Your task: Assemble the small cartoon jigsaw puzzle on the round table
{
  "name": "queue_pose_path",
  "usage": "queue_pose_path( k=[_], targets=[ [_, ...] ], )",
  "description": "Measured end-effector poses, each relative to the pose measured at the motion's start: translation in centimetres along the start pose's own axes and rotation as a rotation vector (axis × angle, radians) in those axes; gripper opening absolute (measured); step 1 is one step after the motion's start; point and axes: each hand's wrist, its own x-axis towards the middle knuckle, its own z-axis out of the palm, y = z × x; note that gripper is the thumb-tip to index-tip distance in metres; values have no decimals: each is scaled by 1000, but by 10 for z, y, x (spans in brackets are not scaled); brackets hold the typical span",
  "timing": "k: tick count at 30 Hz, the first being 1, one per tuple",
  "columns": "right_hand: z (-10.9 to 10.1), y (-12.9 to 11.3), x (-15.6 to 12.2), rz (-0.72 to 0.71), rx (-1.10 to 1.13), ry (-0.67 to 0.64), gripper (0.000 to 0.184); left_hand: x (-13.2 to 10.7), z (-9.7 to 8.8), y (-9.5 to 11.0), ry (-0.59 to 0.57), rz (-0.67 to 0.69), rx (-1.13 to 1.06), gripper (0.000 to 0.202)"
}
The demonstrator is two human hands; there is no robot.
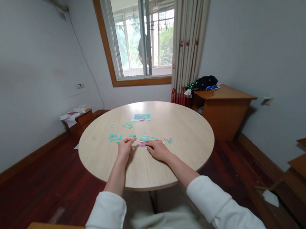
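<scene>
I've L hand [126,147] pinched on a small puzzle pc [135,137]; R hand [157,149] half-curled at puzzle [144,137], grip unclear, in from desk's [186,128] near edge. Pcs prob. light, stiff: hold by rims.

Turquoise-and-pink puzzle pieces [144,137], beige table [180,119]

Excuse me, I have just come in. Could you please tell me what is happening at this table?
A person is handling small jigsaw-like pieces at a round table. The left hand has its fingertips at a small pink piece; its grip is too small to read. The right hand is at a turquoise and pink cluster. Loose turquoise pieces lie to the left, and a colourful picture sheet lies farther back.
</scene>
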Motion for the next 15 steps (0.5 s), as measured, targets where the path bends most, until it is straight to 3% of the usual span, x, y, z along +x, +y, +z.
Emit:
queue_pose_path(
  k=[15],
  targets=[
    [0, 1, 0, -28, 24, 20, 28, -4, 0, 4, 13, 8, 15, 25]
  ],
)
